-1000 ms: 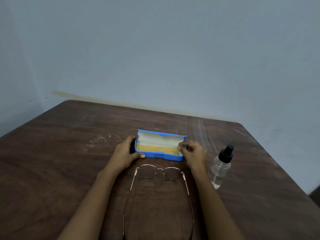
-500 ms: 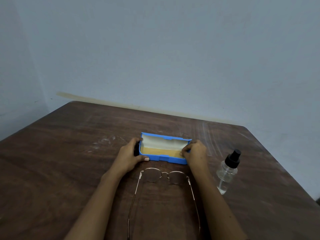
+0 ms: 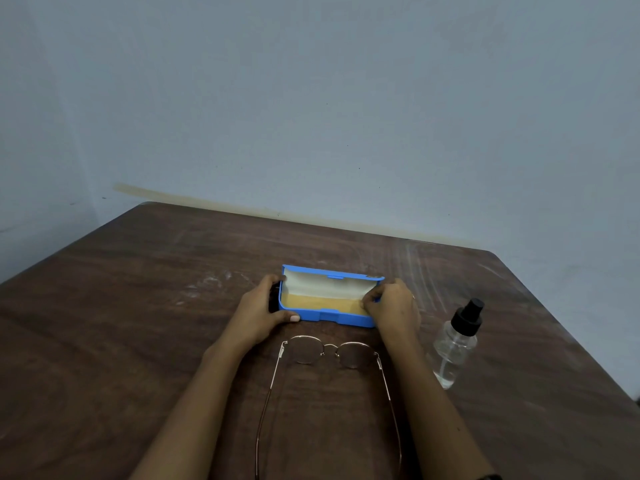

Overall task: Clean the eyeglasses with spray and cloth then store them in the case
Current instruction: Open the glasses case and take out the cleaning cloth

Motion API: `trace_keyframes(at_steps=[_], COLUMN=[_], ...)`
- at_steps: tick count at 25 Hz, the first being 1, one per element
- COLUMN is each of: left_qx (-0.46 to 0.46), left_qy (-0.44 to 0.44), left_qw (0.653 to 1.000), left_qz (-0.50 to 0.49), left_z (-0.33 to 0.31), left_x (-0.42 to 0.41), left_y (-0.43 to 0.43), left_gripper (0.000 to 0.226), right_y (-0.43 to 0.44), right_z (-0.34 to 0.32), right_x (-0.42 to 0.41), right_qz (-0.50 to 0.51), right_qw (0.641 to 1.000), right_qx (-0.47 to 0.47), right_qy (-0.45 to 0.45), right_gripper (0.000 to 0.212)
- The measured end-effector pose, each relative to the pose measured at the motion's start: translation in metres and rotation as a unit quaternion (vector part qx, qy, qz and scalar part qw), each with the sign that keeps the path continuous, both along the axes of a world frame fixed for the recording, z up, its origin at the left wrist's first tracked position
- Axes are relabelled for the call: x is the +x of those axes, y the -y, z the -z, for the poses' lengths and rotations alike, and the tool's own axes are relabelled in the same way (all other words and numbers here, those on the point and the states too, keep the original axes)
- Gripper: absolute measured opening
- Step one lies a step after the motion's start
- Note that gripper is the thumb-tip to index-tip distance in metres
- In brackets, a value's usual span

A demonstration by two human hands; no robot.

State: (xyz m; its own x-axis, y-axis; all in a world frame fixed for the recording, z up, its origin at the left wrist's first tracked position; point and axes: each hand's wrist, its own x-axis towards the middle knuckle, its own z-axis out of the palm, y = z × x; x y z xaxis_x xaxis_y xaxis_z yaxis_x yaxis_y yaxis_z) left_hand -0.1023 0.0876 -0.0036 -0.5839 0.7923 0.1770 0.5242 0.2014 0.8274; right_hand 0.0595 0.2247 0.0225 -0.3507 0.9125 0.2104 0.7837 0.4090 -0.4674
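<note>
Fetching the cloth [image 3: 320, 302] from the open case [image 3: 332, 316].
Your left hand [image 3: 258, 313] grips the case; your right hand [image 3: 393, 304] pinches the cloth; next, lift it out.

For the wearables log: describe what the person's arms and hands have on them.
The left forearm and right forearm are bare, no sleeve in view. A dark band, perhaps a strap or cuff, crosses the right arm at the bottom edge. The left hand shows no jewellery. The right hand has a small glint on one finger, possibly a ring.
</note>
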Motion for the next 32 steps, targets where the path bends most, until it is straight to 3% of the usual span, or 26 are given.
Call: trace_keyframes(at_steps=[5,13,16,20,29,32], left_qx=[0.007,0.009,0.013,0.012,0.041,0.079], left_qy=[0.008,0.003,0.006,0.008,0.050,0.054], left_qw=[1.000,1.000,1.000,1.000,0.998,0.995], left_qz=[0.003,0.003,0.003,0.005,0.014,-0.013], left_z=[0.000,0.000,-0.001,-0.002,-0.001,0.000], left_x=[0.000,0.000,0.002,0.001,0.002,0.008], left_y=[0.000,0.001,0.001,0.002,0.003,0.003], left_gripper=[0.074,0.076,0.077,0.079,0.076,0.060], right_y=[0.003,0.023,0.027,0.033,0.036,0.036], right_z=[-0.002,-0.013,-0.020,-0.023,-0.024,-0.026], right_x=[0.002,0.016,0.020,0.021,0.018,0.020], right_qz=[0.000,-0.042,-0.128,-0.204,-0.220,-0.220], right_qw=[1.000,0.993,0.968,0.947,0.887,0.863], right_qx=[0.000,-0.023,-0.076,-0.090,-0.125,-0.162], right_qy=[-0.016,-0.112,-0.202,-0.229,-0.387,-0.425], right_gripper=[0.023,0.006,0.007,0.016,0.030,0.027])
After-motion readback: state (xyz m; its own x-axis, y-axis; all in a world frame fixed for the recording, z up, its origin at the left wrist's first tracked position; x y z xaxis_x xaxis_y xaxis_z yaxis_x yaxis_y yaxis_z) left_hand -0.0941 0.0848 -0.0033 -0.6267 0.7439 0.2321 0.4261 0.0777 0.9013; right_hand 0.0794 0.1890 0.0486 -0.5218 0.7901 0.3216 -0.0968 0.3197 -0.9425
